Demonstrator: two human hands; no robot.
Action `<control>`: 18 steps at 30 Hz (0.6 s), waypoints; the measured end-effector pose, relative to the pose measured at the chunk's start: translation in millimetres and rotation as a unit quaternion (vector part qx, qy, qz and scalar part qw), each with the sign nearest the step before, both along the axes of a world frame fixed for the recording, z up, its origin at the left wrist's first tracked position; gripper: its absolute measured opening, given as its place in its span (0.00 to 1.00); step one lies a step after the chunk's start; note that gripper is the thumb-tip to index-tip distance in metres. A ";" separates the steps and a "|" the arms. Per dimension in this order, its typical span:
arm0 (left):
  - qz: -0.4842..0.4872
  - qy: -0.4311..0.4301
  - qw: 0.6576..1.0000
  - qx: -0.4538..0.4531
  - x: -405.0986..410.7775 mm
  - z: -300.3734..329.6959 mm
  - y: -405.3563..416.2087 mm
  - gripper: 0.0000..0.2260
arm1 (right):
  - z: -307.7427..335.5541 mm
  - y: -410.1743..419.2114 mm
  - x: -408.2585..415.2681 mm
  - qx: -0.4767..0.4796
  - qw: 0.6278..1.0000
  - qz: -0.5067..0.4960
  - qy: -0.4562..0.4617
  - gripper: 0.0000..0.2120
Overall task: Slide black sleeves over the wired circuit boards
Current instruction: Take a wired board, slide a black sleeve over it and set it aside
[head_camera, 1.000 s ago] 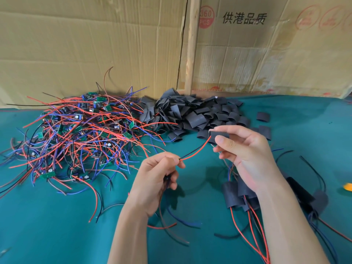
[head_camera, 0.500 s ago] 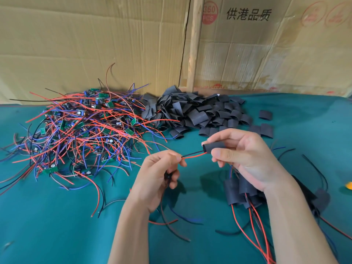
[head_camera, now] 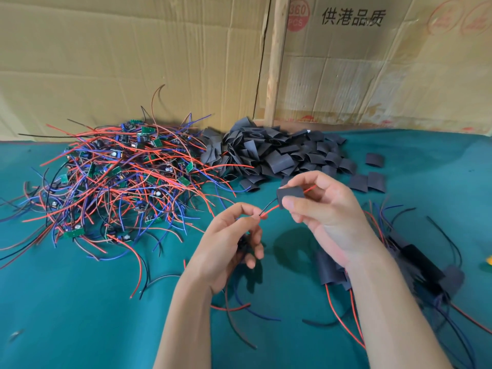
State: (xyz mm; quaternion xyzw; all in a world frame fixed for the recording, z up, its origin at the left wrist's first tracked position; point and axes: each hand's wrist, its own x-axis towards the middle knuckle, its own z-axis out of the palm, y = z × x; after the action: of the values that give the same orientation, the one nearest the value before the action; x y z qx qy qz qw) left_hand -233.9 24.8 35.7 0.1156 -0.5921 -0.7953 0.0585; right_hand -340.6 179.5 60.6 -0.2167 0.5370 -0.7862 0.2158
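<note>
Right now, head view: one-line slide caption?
Right hand threads a sleeve onto wires pinched by the left hand.

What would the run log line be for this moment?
step: threading wires through sleeve | left hand: pinches red and black wires | right hand: holds black sleeve | board: not sleeved yet

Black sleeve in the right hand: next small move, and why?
Probably keep sliding the black sleeve left along the red and black wires toward the left hand. The right hand pinches it with wires already through, a red tip poking out, and the board sits unsleeved in the left hand's fingers.
</note>
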 end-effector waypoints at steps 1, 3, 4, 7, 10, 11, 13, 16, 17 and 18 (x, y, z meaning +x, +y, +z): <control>0.004 0.001 1.000 -0.001 -0.2 0.0 0.0 0.03 | -0.6 -5.1 1.6 -0.022 0.999 -0.023 -0.029 0.14; 0.014 0.005 1.000 0.000 0.5 0.1 -0.7 0.03 | -1.7 -15.1 4.3 -0.076 0.991 -0.061 -0.096 0.18; 0.018 0.008 1.000 0.000 0.8 0.1 -0.8 0.04 | -2.2 -19.1 5.9 -0.098 0.985 -0.070 -0.122 0.19; 0.024 0.013 1.000 0.006 0.8 -0.4 -1.1 0.06 | -3.2 -26.5 11.2 -0.159 0.968 -0.069 -0.184 0.25; 0.020 0.023 0.999 0.010 0.0 -1.1 -1.1 0.06 | -3.8 -28.5 14.5 -0.190 0.960 -0.036 -0.201 0.23; 0.016 0.026 0.999 0.015 -0.3 -1.4 -1.1 0.07 | -3.8 -28.7 15.4 -0.187 0.963 -0.024 -0.194 0.21; 0.010 0.036 0.999 0.028 0.1 -2.4 -1.8 0.08 | -4.1 -29.7 16.9 -0.168 0.971 -0.007 -0.169 0.16; 0.004 0.041 0.998 0.041 -0.5 -3.8 -1.6 0.11 | -5.8 -29.7 18.1 -0.088 0.990 -0.002 -0.109 0.17; 0.001 0.039 0.998 0.045 -0.9 -4.2 -1.0 0.12 | -7.1 -28.4 17.6 -0.055 0.995 -0.001 -0.085 0.18; -0.006 0.037 0.998 0.051 -1.3 -4.4 -0.1 0.17 | -8.2 -26.8 17.2 -0.023 0.998 0.001 -0.058 0.18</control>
State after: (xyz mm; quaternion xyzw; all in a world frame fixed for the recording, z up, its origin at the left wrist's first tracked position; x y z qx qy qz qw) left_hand -235.2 24.7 31.3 0.0849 -0.5491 -0.8285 0.0698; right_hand -323.4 152.7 52.3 -0.1761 0.5050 -0.8093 0.2427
